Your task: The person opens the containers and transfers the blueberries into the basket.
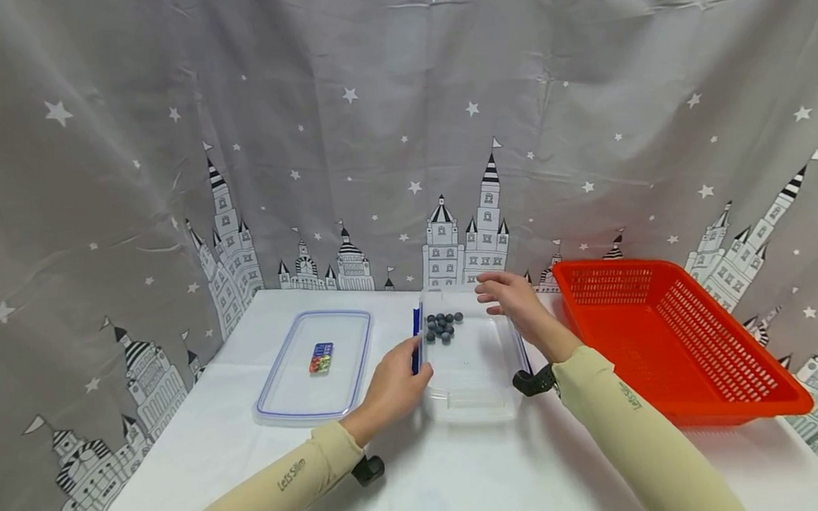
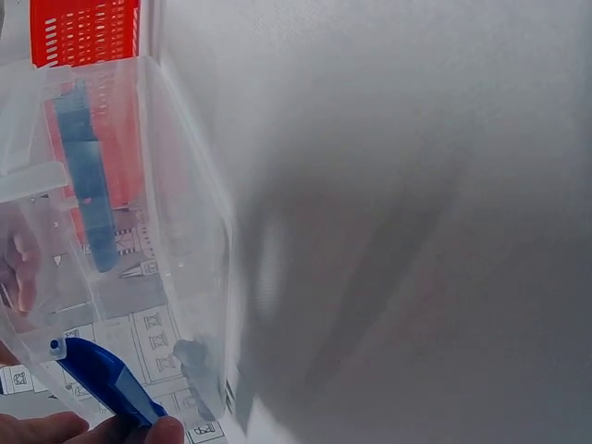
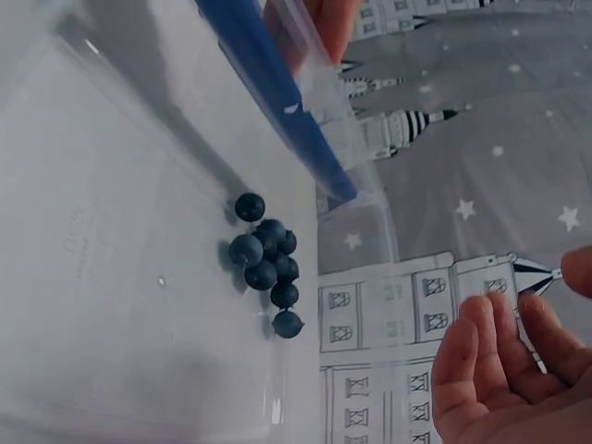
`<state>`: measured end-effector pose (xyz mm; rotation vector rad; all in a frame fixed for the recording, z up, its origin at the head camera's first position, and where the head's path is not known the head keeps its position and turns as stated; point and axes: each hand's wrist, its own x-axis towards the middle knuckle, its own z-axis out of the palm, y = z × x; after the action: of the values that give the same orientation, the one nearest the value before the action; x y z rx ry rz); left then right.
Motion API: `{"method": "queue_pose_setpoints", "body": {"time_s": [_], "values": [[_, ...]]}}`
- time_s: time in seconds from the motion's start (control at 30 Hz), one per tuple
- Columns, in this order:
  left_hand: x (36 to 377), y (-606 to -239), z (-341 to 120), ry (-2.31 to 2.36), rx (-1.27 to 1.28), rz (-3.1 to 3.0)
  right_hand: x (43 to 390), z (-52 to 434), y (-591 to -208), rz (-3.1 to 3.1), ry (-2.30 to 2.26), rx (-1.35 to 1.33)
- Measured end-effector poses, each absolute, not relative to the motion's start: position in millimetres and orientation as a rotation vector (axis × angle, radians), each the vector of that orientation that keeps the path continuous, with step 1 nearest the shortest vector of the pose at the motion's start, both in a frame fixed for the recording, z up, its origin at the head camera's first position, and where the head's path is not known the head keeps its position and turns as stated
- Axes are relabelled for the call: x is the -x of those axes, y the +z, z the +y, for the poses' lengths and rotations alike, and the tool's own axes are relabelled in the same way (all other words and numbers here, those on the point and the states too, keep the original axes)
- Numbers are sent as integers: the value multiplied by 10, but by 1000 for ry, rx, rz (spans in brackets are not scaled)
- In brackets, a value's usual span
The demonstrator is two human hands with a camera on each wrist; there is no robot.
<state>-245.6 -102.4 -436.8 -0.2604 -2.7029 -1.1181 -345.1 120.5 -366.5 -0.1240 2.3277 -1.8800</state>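
Left hand [image 1: 398, 379] grips the left side of a clear rectangular plastic box [image 1: 470, 374], fingers at its blue plastic latch [image 2: 109, 377]. Right hand [image 1: 518, 303] is empty, fingers loosely bent, over the box's far right corner. Small round dark-blue berries [image 3: 261, 274] sit clustered on the box floor, far left part. Left of box: translucent rectangular lid with blue rim [image 1: 286, 387], flat on the white table [image 1: 425, 484]. Right: red perforated plastic basket [image 1: 679, 355]. Behind: grey castle-print curtain [image 1: 366, 45].
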Motion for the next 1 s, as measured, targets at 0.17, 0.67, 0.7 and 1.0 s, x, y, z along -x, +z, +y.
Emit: {"method": "queue_pose_setpoints", "body": {"time_s": [0.17, 0.67, 0.7, 1.0], "values": [[2457, -4370, -1031, -1105, 240, -2717, 3571, 1123, -3712, 2303, -1840, 171], [2444, -4344, -1023, -1088, 216, -2741, 3775, 843, -3856, 2246, -1830, 159], [2446, -4346, -1019, -1088, 215, -2738, 3785, 838, -3878, 2230, -1830, 143], [2450, -4357, -999, -1060, 203, -2735, 3834, 825, -4051, 2227, -1796, -47]]}}
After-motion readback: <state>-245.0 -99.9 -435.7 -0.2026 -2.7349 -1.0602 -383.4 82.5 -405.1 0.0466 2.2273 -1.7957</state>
